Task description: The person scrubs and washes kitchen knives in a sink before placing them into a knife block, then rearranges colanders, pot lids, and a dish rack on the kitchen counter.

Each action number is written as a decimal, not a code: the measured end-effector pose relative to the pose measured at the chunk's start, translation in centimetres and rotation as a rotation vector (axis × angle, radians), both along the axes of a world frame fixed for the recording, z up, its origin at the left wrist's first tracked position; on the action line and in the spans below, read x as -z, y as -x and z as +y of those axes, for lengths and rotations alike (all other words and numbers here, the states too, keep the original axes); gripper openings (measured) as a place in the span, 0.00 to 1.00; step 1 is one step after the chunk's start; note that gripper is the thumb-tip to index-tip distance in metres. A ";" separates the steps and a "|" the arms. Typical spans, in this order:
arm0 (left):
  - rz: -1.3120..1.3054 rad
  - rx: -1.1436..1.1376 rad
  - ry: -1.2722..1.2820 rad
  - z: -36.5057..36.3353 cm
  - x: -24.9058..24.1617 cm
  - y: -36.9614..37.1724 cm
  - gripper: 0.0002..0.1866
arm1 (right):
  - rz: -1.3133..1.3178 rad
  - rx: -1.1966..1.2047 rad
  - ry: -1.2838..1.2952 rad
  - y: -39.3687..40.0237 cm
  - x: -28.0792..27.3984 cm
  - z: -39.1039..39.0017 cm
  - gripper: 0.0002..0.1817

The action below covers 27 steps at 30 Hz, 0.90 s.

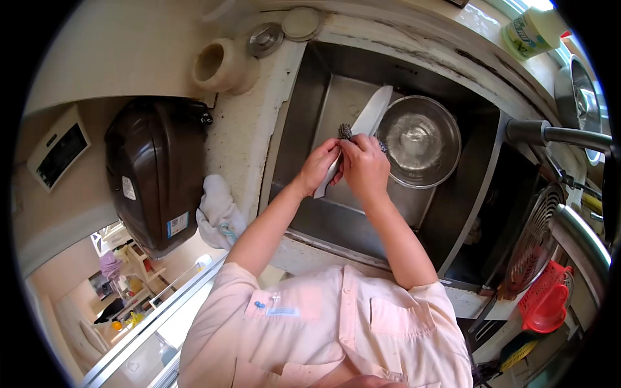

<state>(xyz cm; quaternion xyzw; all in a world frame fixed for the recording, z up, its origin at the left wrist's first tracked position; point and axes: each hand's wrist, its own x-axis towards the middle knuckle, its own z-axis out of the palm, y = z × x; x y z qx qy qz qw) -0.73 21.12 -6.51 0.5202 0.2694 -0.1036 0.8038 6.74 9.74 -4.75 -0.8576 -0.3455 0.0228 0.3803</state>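
Note:
A knife (374, 111) lies slantwise over the sink (333, 116), its broad blade pointing away from me. My left hand (318, 167) is closed around the lower part of the knife, near the end closest to my body. Pressed against the knife, my right hand (365, 165) is closed on a dark steel wool scourer (345, 132), which pokes out on both sides of the fingers. Right of the blade, a clear round bowl (449, 158) with water in it stands in the sink. Fingers hide the middle of the knife.
A grey faucet (527, 131) reaches in from the right. Left of the sink are a ceramic jar (210, 68), metal lid (266, 40), white cloth (217, 210) and dark brown appliance (155, 174). Red baskets (543, 301) hang at lower right.

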 end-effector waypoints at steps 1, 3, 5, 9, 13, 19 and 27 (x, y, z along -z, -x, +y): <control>0.015 0.008 0.006 0.0 0.3 0.4 0.11 | -0.016 -0.021 0.021 0.4 0.1 -0.2 0.12; 0.033 0.030 0.020 -0.1 1.1 1.0 0.11 | -0.044 -0.078 0.074 1.1 0.8 -1.2 0.11; 0.060 -0.057 0.059 0.2 0.8 0.9 0.10 | -0.071 -0.159 0.143 1.3 2.7 -3.4 0.11; -0.003 -0.018 -0.097 1.6 0.2 0.8 0.10 | 0.049 0.057 0.444 -4.0 7.4 -7.6 0.08; -0.138 0.227 -0.874 0.5 0.5 1.0 0.15 | 0.100 0.312 0.453 -8.7 14.7 -9.9 0.15; -0.075 0.406 -1.545 -1.1 -1.4 0.2 0.11 | 0.425 0.254 -0.084 -4.7 5.0 -6.9 0.16; -0.236 0.505 -1.729 -1.1 -3.6 1.0 0.04 | 0.243 0.241 -0.070 -3.7 4.2 -3.6 0.11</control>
